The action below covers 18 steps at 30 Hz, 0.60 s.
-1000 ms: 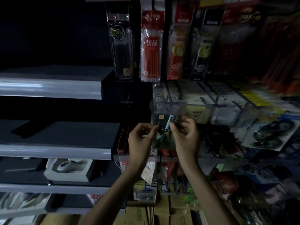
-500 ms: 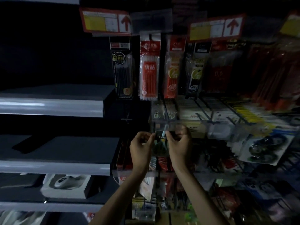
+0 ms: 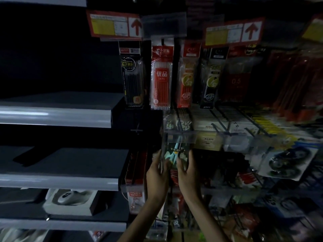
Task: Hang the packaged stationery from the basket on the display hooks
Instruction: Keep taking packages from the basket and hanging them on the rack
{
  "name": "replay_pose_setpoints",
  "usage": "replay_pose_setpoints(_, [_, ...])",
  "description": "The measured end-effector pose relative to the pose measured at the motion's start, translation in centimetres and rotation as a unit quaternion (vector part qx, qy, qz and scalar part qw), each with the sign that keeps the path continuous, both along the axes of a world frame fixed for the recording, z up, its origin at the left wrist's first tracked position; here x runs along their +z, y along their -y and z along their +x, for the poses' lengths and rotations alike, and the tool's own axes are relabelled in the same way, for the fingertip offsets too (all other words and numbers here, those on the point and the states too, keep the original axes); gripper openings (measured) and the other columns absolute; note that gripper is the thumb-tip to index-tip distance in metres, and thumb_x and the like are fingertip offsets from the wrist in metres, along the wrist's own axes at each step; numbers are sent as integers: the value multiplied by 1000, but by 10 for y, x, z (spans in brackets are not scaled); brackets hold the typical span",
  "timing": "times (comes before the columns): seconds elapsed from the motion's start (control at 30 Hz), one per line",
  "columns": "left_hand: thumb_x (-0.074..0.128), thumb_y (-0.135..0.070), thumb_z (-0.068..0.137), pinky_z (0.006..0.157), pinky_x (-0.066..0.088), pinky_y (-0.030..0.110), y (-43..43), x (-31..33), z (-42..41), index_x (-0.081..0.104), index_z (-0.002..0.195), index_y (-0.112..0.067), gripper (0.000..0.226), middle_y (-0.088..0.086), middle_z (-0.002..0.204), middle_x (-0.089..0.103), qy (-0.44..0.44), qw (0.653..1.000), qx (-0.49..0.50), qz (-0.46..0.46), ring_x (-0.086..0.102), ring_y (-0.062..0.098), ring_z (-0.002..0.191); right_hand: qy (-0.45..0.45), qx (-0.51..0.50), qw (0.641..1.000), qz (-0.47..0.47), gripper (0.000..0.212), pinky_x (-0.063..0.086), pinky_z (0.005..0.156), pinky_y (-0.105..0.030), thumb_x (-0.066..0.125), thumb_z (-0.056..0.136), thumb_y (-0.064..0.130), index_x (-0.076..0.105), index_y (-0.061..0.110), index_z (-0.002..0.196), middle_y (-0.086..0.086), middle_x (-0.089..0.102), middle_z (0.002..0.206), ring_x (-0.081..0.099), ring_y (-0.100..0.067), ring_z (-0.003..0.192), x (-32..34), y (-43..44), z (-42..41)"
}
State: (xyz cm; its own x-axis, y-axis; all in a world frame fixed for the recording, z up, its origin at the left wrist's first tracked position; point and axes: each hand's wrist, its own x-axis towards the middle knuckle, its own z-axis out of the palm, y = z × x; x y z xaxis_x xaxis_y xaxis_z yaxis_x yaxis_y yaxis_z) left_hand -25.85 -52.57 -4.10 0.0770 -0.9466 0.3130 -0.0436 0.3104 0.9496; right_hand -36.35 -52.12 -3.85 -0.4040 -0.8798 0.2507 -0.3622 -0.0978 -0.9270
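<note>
A dark packaged stationery item [image 3: 176,151] with a light-blue tool printed or packed on its front hangs just under a clear price strip [image 3: 180,137] in the middle of the display. My left hand [image 3: 156,172] holds its left edge and my right hand [image 3: 187,170] holds its right edge, fingers curled along the sides. The hook itself is hidden behind the clear strip. The basket is out of view.
Pen refill packs [image 3: 161,75] hang in a row above. Boxed items [image 3: 211,126] sit on hooks to the right, correction-tape packs [image 3: 286,161] further right. Grey shelves [image 3: 57,117] jut out at the left, one carrying a white box [image 3: 70,199].
Both hands slid from the pack's top corners down to its sides, and the pack now hangs lower under the clear strip. The camera tilted slightly.
</note>
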Motion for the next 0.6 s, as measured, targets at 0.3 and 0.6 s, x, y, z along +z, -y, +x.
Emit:
replay_pose_setpoints(0.3, [64,-35,104,98,61,39,5,-7,-3,64,140,-29,37,-20,125,73,14,999,32,24,69,-1,115,14,-12,1000,0,66,36,102,-20,55,104,39,28,22,162,1,41,162,43,-15,145,8,1,-4])
replay_pose_setpoints(0.6, [67,-49,99,98,61,44,8,-10,6,55,140,-42,44,-14,132,69,52,998,18,26,67,4,120,7,-16,1000,-4,66,31,109,-21,58,103,38,30,24,161,4,37,163,33,-2,143,6,-2,-10])
